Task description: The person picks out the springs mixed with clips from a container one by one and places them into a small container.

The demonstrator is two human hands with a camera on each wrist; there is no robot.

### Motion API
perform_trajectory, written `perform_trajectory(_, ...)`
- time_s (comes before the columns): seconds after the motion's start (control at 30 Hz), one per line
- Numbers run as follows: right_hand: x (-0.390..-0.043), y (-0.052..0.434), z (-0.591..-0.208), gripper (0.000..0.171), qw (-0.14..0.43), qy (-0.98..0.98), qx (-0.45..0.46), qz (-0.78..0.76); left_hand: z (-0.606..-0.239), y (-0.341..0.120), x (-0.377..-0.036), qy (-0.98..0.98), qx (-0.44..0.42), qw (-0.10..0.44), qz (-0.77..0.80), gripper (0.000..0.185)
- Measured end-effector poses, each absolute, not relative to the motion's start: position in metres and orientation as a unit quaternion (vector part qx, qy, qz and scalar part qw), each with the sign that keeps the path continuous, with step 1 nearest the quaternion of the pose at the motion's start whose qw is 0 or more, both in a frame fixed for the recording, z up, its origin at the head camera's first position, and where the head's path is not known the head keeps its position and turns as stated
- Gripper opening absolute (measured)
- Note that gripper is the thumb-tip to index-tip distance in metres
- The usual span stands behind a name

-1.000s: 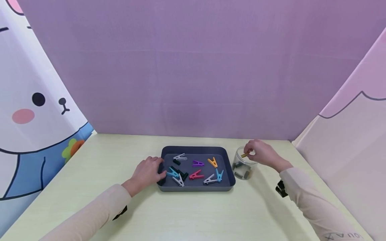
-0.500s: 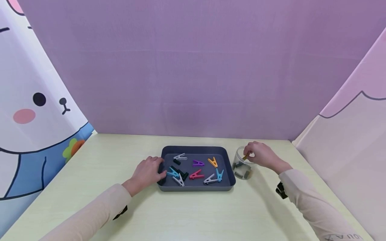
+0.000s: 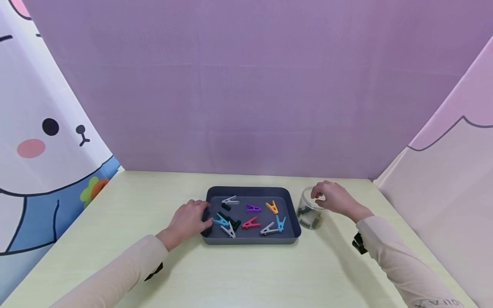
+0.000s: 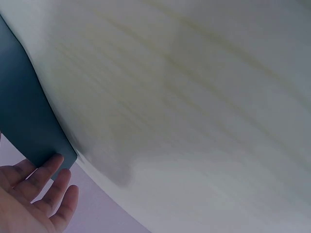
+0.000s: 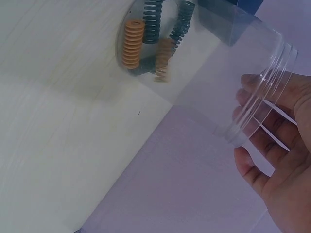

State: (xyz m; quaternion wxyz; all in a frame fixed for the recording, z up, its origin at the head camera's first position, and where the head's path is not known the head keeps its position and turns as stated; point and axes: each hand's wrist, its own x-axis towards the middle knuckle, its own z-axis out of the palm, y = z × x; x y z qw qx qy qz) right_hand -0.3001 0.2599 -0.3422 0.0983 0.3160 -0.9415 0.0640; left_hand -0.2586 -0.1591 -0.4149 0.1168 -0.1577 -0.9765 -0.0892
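Observation:
My left hand (image 3: 188, 219) rests at the left wall of a dark grey tray (image 3: 250, 241), fingertips and thumb touching its rim; loosely bent fingers show against the tray's outer wall (image 4: 34, 102) in the left wrist view. Clothespins lie in the tray, among them a purple one (image 3: 253, 208), a red one (image 3: 251, 223) and an orange one (image 3: 272, 207). My right hand (image 3: 333, 197) is at the mouth of a clear jar (image 3: 309, 219), fingers spread apart and holding nothing. Inside the jar are dark green springs (image 5: 152, 22), an orange spring (image 5: 132, 44) and a blurred orange spring (image 5: 164, 60).
The jar stands close to the tray's right side on a pale wood table (image 3: 246, 273). A purple cloth backdrop (image 3: 246, 94) rises behind the table's far edge, with printed cloth panels at the left and right.
My right hand, which pinched an orange spring over the jar, has lowered slightly and let it go into the jar. The left hand and the tray have stayed put.

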Motion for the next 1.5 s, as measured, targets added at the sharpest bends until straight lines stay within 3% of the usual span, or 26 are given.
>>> perform_trajectory(0.57, -0.3, 0.253, -0.328, 0.012, 0.103, -0.94, 0.313, 0.087, -0.416, -0.159, -0.26, -0.977, -0.157, 0.114, -0.085, 0.045)
perform_trajectory(1.07, -0.292, 0.211, -0.314, 0.013, 0.137, -0.918, 0.368, 0.052, -0.418, -0.16, -0.262, -0.976, -0.161, 0.12, -0.084, 0.045)
perform_trajectory(1.5, -0.284, 0.171, -0.327, 0.017, 0.091, -0.911, 0.402, 0.03, -0.42, -0.162, -0.263, -0.974, -0.163, 0.125, -0.093, 0.043)
